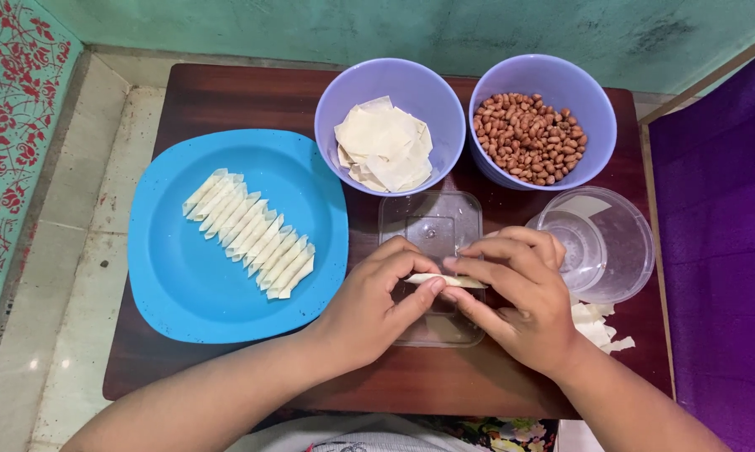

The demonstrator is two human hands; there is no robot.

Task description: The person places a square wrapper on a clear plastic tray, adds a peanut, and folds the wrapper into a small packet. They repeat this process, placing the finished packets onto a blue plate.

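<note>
We see a dark wooden tabletop carrying everything. On its left lies a big blue plate with a slanting row of rolled wrappers, each touching the next. At the far side stand two lilac bowls: the left bowl holds flat pale wrapper sheets, the right bowl holds peanuts, and the two bowls touch. Near the right edge sits a clear round container, with scraps of wrapper just beside it on the near side. A clear square tub lies at the centre. Above it our left hand and right hand meet, the fingers of both pinched on one small rolled wrapper held level between them.
</note>
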